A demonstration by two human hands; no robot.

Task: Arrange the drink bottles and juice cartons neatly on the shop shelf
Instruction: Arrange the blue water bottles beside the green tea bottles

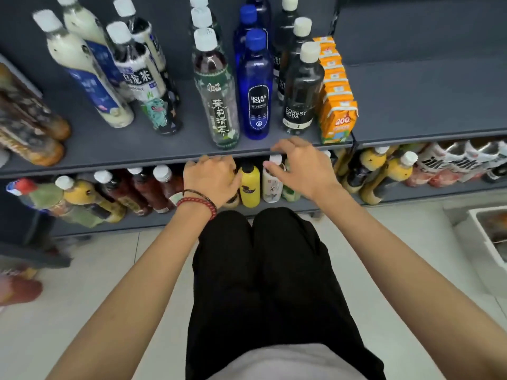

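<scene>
On the lower shelf [288, 208], a yellow bottle with a black cap [249, 187] stands next to a pale bottle with a white cap [272, 185]. My left hand [210, 179] lies over a brownish bottle [232, 202] just left of the yellow one, fingers curled down around its hidden top. My right hand [299, 165] hovers at the pale bottle, fingers spread, thumb and forefinger either side of its cap. The upper shelf [164, 152] carries a green tea bottle [216, 97], a blue soda bottle [255, 89], a dark soda bottle [300, 91] and a row of orange juice cartons [338, 116].
Milky and tea bottles [90, 75] lean at the upper left, and brown bottles [30, 124] lie on their sides at the far left. Red, yellow and green bottles [90, 198] tilt along the lower shelf. A white crate [488, 237] sits on the floor at the right.
</scene>
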